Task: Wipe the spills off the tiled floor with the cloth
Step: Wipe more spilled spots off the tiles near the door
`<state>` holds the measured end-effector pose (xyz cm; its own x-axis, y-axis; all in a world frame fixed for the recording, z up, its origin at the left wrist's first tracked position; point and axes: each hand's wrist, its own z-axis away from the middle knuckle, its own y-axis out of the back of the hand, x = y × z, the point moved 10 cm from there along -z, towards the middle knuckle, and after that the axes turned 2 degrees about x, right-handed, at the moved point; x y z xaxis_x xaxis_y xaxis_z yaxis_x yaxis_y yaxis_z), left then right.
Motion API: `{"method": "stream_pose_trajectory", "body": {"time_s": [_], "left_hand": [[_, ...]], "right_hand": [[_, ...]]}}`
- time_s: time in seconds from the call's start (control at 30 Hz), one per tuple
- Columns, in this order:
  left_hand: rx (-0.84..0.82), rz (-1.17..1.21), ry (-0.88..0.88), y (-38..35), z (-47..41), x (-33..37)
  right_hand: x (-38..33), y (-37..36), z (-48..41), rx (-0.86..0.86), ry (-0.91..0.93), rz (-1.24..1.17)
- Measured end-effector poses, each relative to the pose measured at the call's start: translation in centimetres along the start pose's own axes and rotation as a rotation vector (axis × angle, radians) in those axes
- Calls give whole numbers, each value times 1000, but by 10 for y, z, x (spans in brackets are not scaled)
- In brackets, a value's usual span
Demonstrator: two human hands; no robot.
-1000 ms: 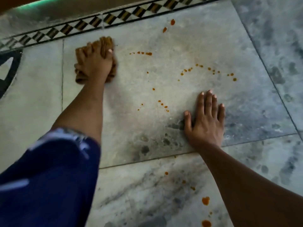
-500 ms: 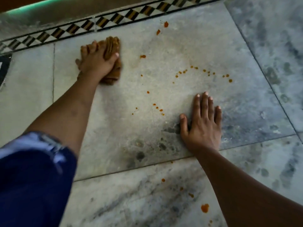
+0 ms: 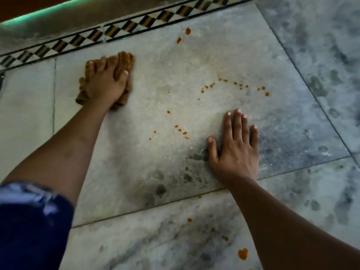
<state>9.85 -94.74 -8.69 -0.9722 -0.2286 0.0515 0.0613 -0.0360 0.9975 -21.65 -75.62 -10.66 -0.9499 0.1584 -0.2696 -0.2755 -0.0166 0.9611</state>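
Note:
My left hand presses a bunched brown cloth onto the grey marble tile, at its far left corner. Orange spill drops arc across the middle of that tile. Smaller drops lie nearer me, and two drops sit near the far border. A larger orange blot marks the near tile. My right hand lies flat on the floor with fingers spread and holds nothing.
A black, white and brown patterned border strip runs along the far side, with a raised ledge and a green-lit edge behind it. Darker veined tiles lie to the right. My blue sleeve fills the lower left.
My left hand has slid the cloth to the right along the tile. The row of small drops next to the cloth is gone. My right hand has stayed flat in place.

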Motion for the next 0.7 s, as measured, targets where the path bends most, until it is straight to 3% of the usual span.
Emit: {"method": "stream_pose_trajectory", "body": {"time_s": [0.07, 0.2, 0.3, 0.37, 0.47, 0.57, 0.7], "left_hand": [[11, 31, -36, -1, -15, 41], [-9, 11, -270, -13, 24, 110], [27, -16, -521, -10, 73, 100], [63, 4, -586, -2, 78, 73], [125, 47, -338, 5, 24, 45], [119, 64, -110, 6, -28, 71], [24, 68, -180, -6, -39, 146]], "right_hand": [[-1, 0, 0, 7, 4, -1], [-1, 3, 0, 15, 0, -7], [1, 3, 0, -6, -8, -5], [-1, 3, 0, -11, -2, -12], [-1, 1, 0, -14, 1, -20], [-2, 4, -1, 23, 0, -30], [-1, 7, 0, 62, -12, -44]]}}
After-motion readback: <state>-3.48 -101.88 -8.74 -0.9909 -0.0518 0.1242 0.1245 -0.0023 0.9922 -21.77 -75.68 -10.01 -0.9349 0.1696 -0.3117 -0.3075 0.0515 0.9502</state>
